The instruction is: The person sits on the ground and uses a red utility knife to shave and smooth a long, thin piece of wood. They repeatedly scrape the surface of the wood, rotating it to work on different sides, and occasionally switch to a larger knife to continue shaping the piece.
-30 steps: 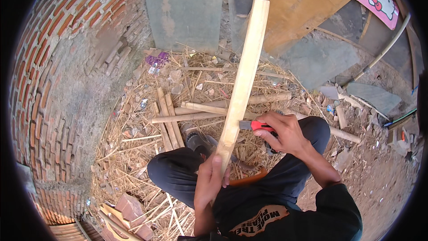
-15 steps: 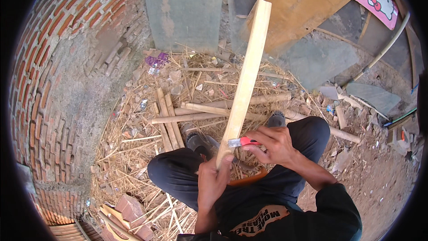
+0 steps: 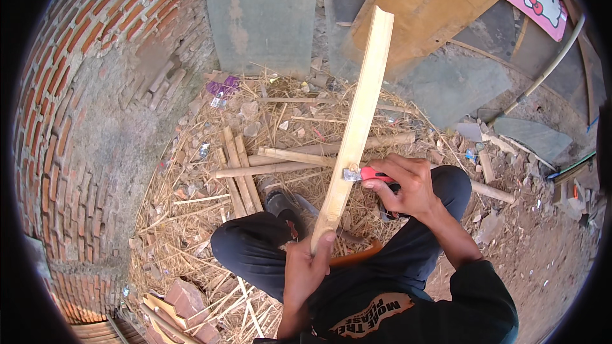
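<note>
A long split bamboo strip (image 3: 358,114) slants up and away in front of me, its pale inner side showing. My left hand (image 3: 307,261) is closed around its near end. In my right hand (image 3: 408,186) is a scraper (image 3: 371,174) with a red handle and a short, broad metal blade. The blade lies against the bamboo, a little below its middle, with small shavings by its edge. The fingers of my right hand wrap around the handle and hide part of it.
Bamboo pieces (image 3: 239,178) lie on straw and rubble before my feet. A brick wall (image 3: 64,172) rises at left. Grey sheets (image 3: 261,19) and a brown board (image 3: 440,6) lean at the back. Broken bricks (image 3: 185,297) sit at lower left.
My right hand has slid the scraper farther up along the bamboo, away from my left hand. The far end of the strip has shifted slightly right and lower.
</note>
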`<move>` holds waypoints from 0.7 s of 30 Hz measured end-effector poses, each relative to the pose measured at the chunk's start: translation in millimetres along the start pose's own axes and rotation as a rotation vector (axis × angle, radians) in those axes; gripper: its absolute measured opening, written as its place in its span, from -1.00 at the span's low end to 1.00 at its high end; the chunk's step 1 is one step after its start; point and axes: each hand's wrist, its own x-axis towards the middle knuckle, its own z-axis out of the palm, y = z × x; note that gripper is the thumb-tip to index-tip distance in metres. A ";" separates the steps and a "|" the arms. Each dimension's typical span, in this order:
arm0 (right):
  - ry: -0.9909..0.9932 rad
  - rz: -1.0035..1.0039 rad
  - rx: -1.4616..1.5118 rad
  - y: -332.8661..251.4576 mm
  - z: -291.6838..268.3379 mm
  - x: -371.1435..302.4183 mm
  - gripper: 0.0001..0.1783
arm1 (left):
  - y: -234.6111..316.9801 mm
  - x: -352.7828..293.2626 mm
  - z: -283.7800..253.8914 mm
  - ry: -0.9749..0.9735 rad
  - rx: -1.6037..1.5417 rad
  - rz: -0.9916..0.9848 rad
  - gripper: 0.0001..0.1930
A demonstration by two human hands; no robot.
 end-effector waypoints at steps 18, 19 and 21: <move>-0.055 0.035 0.006 44.8 -21.4 50.9 -0.77 | -18.4 -30.7 -11.9 -0.022 -0.093 -0.144 -0.51; -0.070 0.044 0.003 43.5 -23.1 54.2 -0.77 | -20.0 -32.1 -13.4 -0.022 -0.093 -0.146 -0.51; -0.009 0.061 -0.001 52.7 -22.1 59.0 -0.76 | -24.1 -35.3 -15.8 -0.028 -0.093 -0.151 -0.51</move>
